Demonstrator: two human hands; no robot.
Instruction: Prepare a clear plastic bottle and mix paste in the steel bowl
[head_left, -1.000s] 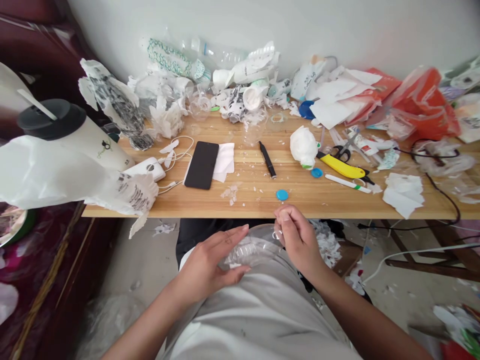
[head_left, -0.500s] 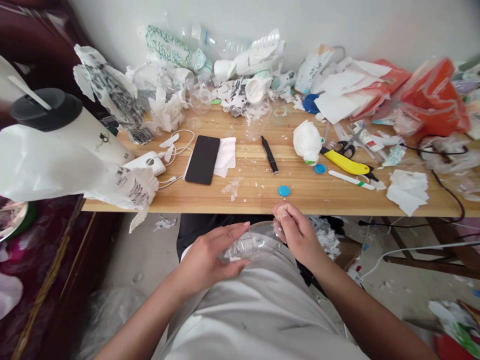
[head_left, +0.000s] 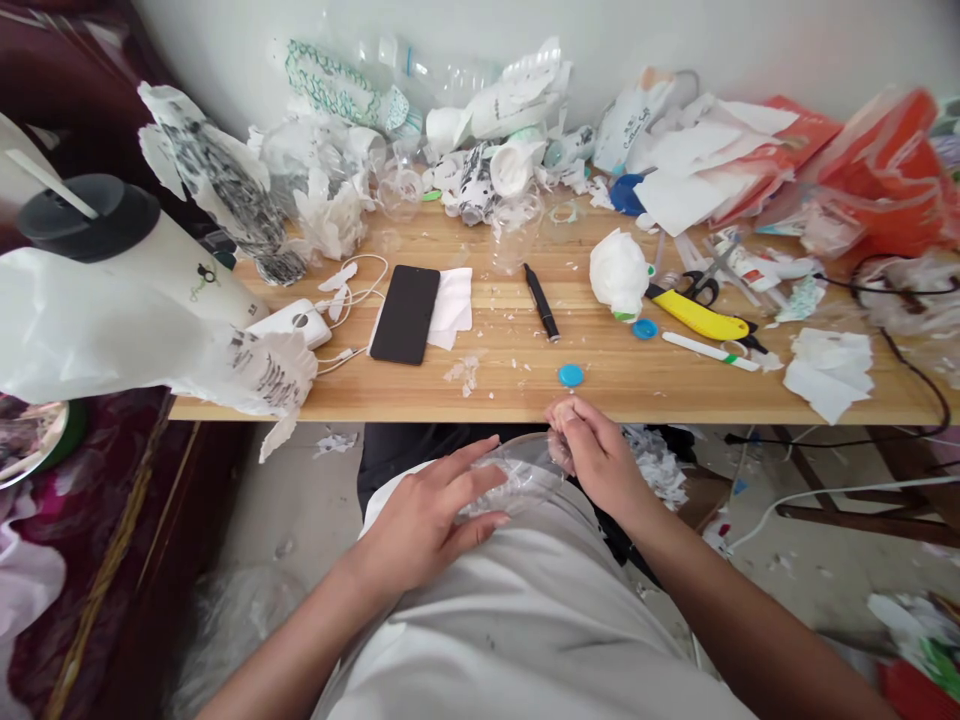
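Low in the lap, just beyond the front edge of a light-brown wooden table (head_left: 352, 395), a clear, shiny plastic bottle (head_left: 529, 472) lies on its side against the person's white cloth top (head_left: 517, 620). The left hand (head_left: 429, 515) rests over one end of it, fingers loosely spread and thumb held apart below them, so the grip is wide and light. At the other end, the right hand (head_left: 574, 432) is closed, thumb pressed against curled fingers, pinching the plastic; exactly which part sits inside the fist is hidden.

Nearest to the right hand on the tabletop lies a round, bright-blue plastic cap (head_left: 571, 375). Farther back is a slim black marker pen (head_left: 541, 303), and to its left a black, rectangular smartphone (head_left: 406, 314) partly covers a folded sheet of white paper (head_left: 454, 300).

Right of the marker stands a white, crumpled, ball-like bundle (head_left: 619, 270), with a second blue disc-shaped cap (head_left: 645, 329) just beside it. Close by lie a yellow-handled utility knife (head_left: 701, 315), a white pen with a green band (head_left: 705, 349) and a crumpled white tissue (head_left: 829, 370). Leaning in from the left is a tall cream tumbler with a black lid (head_left: 184, 280).
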